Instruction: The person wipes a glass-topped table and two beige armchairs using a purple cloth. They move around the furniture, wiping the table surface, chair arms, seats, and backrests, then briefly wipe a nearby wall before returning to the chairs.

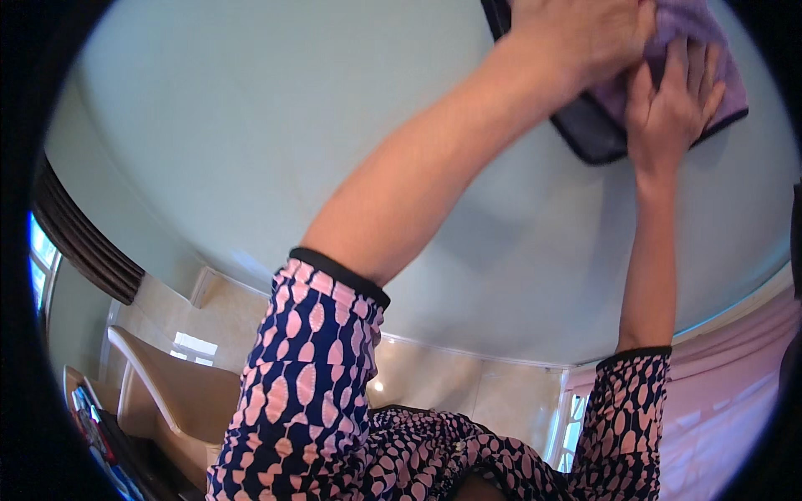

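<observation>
A purple cloth with a dark edging (730, 94) lies over part of a dark, black-rimmed panel (592, 128) against the pale wall, in the upper right. My right hand (673, 103) is laid on the cloth with its fingers apart, near the panel's lower edge. Up and to the left of it, my left hand (583, 34) is over the panel beside the cloth. Its fingers are partly hidden and cut off by the picture's top, so its hold is unclear. Both arms reach upward.
The pale wall (269, 144) fills most of the view. Lower left are a beige plastic chair (182, 388), a dark curtain (88, 232) and a window (42, 257). A pink curtain (720, 394) hangs lower right, near another window (571, 438). Shiny tiled floor (432, 376) shows below.
</observation>
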Available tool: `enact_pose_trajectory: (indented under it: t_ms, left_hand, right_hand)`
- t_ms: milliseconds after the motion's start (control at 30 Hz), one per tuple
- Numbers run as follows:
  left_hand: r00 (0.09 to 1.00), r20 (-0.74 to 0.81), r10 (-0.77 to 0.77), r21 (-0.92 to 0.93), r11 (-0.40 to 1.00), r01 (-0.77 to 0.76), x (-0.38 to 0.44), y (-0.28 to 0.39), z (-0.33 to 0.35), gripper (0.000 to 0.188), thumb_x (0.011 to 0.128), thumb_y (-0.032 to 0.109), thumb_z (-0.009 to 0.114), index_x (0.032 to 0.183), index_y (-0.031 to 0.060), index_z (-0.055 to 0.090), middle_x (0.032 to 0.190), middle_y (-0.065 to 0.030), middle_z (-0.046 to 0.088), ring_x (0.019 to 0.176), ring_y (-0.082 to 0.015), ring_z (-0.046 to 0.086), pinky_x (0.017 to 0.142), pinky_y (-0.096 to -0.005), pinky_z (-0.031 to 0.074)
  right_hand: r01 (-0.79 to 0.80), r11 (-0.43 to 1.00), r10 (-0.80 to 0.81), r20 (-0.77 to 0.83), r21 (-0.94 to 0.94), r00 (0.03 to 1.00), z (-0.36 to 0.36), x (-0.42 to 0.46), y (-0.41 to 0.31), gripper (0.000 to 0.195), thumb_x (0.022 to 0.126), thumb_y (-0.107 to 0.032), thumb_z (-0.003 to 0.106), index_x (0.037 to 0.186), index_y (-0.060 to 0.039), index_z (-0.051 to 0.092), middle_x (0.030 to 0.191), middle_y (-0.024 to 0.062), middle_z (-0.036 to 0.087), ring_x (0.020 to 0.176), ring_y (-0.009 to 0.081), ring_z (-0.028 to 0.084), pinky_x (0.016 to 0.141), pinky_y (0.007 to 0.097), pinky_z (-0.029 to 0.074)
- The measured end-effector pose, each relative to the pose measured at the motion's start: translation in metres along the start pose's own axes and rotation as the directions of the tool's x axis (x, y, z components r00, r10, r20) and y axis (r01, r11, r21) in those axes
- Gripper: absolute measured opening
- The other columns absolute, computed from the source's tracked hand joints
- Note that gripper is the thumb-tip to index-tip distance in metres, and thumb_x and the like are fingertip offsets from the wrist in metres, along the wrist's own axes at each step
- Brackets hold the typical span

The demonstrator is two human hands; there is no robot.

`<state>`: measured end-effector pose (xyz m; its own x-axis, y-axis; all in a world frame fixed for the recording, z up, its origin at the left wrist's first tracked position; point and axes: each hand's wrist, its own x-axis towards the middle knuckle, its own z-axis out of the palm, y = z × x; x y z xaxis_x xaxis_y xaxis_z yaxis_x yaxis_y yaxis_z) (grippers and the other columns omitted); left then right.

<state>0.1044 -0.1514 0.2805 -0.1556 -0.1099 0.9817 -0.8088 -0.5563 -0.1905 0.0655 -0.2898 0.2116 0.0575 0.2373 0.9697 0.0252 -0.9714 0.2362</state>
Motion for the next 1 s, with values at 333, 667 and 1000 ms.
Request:
enact_pose_trajectory:
  t_ms: [333,667,1000]
  left_hand:
    - [0.837,0.475,-0.27,0.21,0.959,0.19,-0.117,0.021,-0.035,0.052,0.08,0.032,0.058,0.132,0.0243,0.059,0.15,-0.0135,0.041,0.137,-0.0433,0.033,0.106,-0.06,0.015]
    - [0.606,0.709,-0.361,0.193,0.926,0.325,-0.221,0.062,-0.051,0.053,0.081,0.025,0.063,0.13,0.0089,0.055,0.146,-0.0273,0.035,0.133,-0.0545,0.03,0.103,-0.0659,0.025]
    - [0.959,0.283,-0.037,0.072,0.997,0.017,-0.091,0.129,0.151,0.067,0.084,0.048,0.062,0.144,0.0242,0.045,0.155,-0.017,0.029,0.14,-0.0509,0.019,0.105,-0.0698,0.014]
  right_hand:
    - [-0.252,0.954,0.158,0.449,0.159,0.88,-0.044,-0.089,-0.054,0.055,0.087,-0.027,0.058,0.135,-0.002,0.051,0.149,0.0286,0.032,0.142,0.0512,0.019,0.109,0.0717,0.009]
    - [-0.551,0.826,0.338,0.68,0.116,0.651,-0.074,-0.182,-0.044,0.034,0.088,-0.017,0.056,0.116,0.0024,0.061,0.141,0.0301,0.043,0.138,0.0507,0.029,0.109,0.0694,0.017]
    - [-0.529,0.83,0.533,-0.027,-0.179,0.846,-0.05,-0.122,0.161,0.056,0.094,-0.034,0.051,0.138,0.0001,0.048,0.151,0.0223,0.036,0.144,0.0411,0.026,0.114,0.0585,0.015]
